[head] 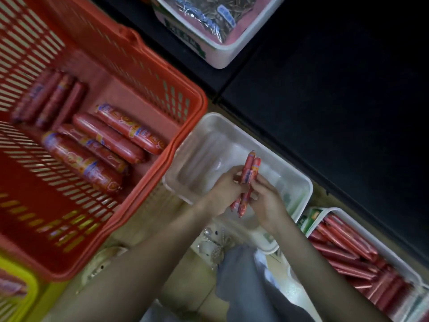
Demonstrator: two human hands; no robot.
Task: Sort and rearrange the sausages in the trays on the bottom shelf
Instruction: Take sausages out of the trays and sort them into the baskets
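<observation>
Here we are, looking straight down, and both hands meet over the white tray [209, 145] in the middle. The left grip [222, 191] has its fingers curled round a small bundle of thin sausages [249, 169], pinching it from the left side. The right grip [267, 201] closes on the same bundle from the right, fingertips pressed to the wrappers. We count a few thin red sticks, held close together, their top ends clear of the fingers and their lower ends poking out below the palms. The bundle is held above the tray's pale floor; we cannot tell whether it touches.

To the left, touching the tray's corner, we have the red basket [162, 73]. On its floor lie the fat sausages [109, 138], side by side on a slant, with a darker, blurred group further back. At the lower right, a second tray [384, 253] is packed with thin red sausages [343, 242]. At the top, another white tray holds seed packets [209, 19]. A yellow basket [23, 287] peeks in at the bottom left corner, and grey trousers [243, 287] show between the forearms.
</observation>
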